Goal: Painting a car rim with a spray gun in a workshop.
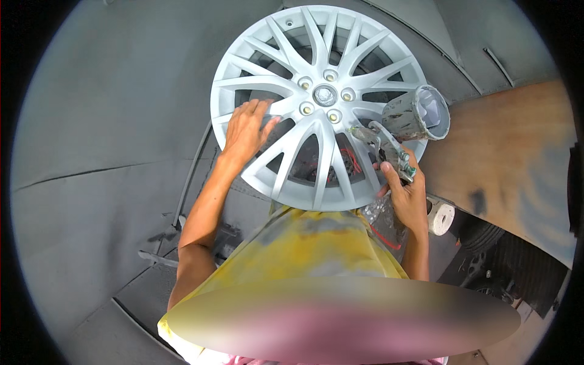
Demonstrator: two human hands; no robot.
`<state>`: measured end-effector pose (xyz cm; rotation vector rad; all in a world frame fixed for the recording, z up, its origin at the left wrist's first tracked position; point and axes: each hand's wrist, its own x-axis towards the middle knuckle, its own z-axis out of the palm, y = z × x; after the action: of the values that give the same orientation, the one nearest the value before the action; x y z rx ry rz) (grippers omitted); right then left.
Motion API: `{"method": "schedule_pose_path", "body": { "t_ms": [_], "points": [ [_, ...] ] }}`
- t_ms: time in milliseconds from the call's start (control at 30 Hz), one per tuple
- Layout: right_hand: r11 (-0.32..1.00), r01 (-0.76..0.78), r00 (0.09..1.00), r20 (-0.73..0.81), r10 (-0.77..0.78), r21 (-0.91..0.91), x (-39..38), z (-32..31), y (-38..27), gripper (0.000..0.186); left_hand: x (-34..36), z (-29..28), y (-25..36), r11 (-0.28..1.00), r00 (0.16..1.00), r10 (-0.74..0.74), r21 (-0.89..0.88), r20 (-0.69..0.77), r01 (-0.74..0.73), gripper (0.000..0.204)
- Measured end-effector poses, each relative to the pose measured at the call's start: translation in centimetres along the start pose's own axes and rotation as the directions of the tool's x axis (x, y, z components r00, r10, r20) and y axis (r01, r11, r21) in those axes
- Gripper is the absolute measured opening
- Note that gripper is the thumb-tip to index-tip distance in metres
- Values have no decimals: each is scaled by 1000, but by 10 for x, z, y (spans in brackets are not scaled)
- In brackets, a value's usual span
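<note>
A white multi-spoke wheel (316, 91) fills the upper middle of the head view. My left hand (246, 131) lies on its left spokes, fingers loosely bent and apart, thumb out. My right hand (401, 191) grips a paint-stained metal spray gun (392, 155) at the wheel's lower right. A grimy cup (404, 115) with a pale liner sits atop the gun, over the wheel's right edge. The gun's nozzle points toward the spokes below the hub.
A brown board (499, 158) stands at the right, with a white roll (441, 219) below its edge and dark tyres (480, 234) further down. A red hose (386, 237) hangs beside my yellow, paint-stained apron (310, 243). Grey paint-dusted surfaces with thin metal bars surround the left side.
</note>
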<state>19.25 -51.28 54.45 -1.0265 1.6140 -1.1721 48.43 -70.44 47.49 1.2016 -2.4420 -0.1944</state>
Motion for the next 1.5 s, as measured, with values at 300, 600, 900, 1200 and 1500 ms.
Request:
{"method": "schedule_pose_path", "body": {
  "t_ms": [300,600,900,1200,1500],
  "points": [
    [999,34,999,16,-34,23,18,-2,7,38,12,7,-17,979,988,-128,-149,89,140,51],
    [999,34,999,24,-34,-4,12,-6,10,41,19,1,-21,993,989,-66,-85,131,78,53],
    [999,-31,999,-12,31,44,14,-12,6,41,21,5,-18,985,993,-65,-155,94,79,48],
    [1000,22,1000,10,-22,1,49,-6,-6,39,10,17,-8,995,999,-9,-100,-52,4,43],
    [996,48,999,-16,-50,-75,88,16,-33,38,-3,29,-3,973,974,-183,-170,-135,159,42]
  ]
}}
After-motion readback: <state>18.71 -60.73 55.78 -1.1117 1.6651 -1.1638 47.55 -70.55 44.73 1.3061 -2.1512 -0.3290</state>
